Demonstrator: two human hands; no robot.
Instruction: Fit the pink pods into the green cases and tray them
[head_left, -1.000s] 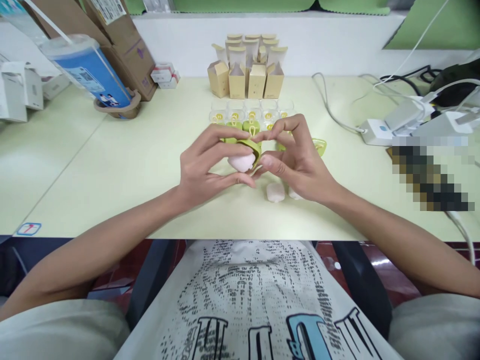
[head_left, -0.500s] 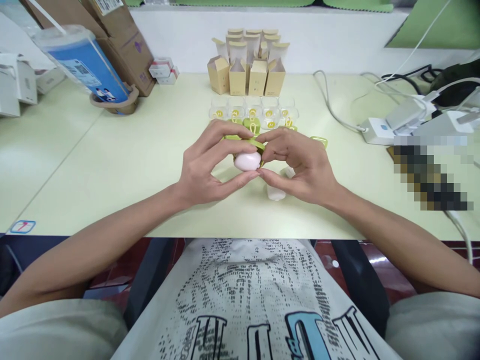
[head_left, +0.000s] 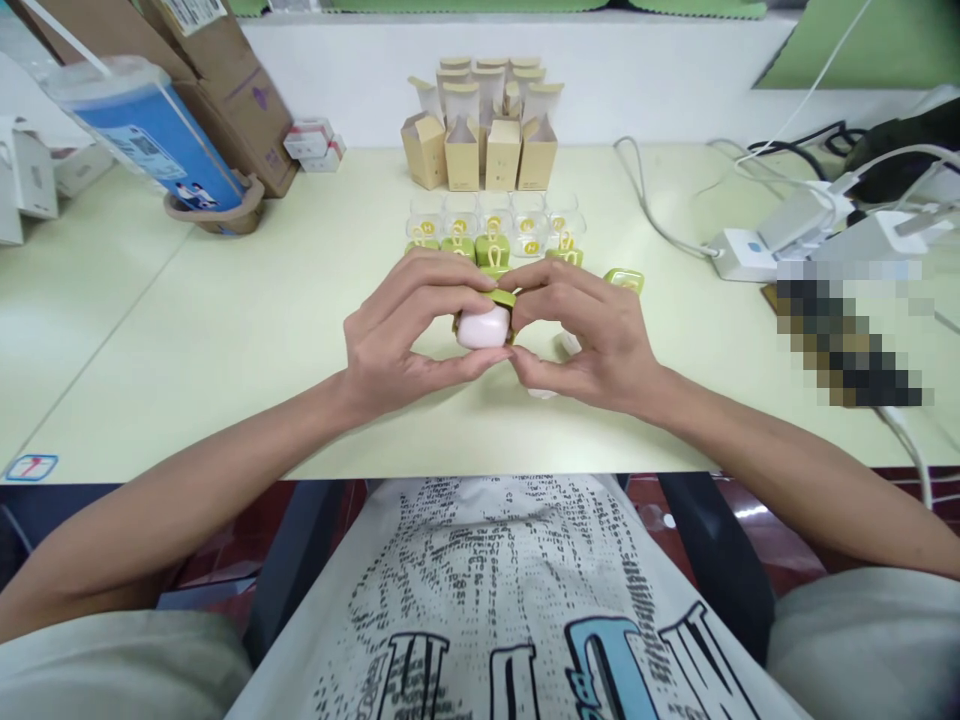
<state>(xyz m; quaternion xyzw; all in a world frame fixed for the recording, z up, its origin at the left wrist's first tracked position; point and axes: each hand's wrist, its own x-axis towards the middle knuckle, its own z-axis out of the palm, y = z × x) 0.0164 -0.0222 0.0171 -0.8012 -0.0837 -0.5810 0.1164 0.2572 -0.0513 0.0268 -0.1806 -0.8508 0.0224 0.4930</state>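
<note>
Both of my hands pinch a smooth white rounded case, which looks like an earbud case, above the table. A green cover sits over its top and shows at its sides. My left hand is closed on it from the left, fingers on top and thumb below. From the right, my right hand grips the cover's edge, its thumb tip meeting the left thumb underneath. White pieces lie partly hidden behind the right hand. Just beyond the hands stand several green covers with pale loops, and another green piece lies to the right.
Clear plastic shells with yellow stickers stand in a row, with open kraft boxes behind them. A blue cup and a cardboard box are at left. Right are a white power strip and cables.
The white case has turned in my fingers, showing a squarer front, with the green cover flatter over its top. The whole view has shifted slightly.
</note>
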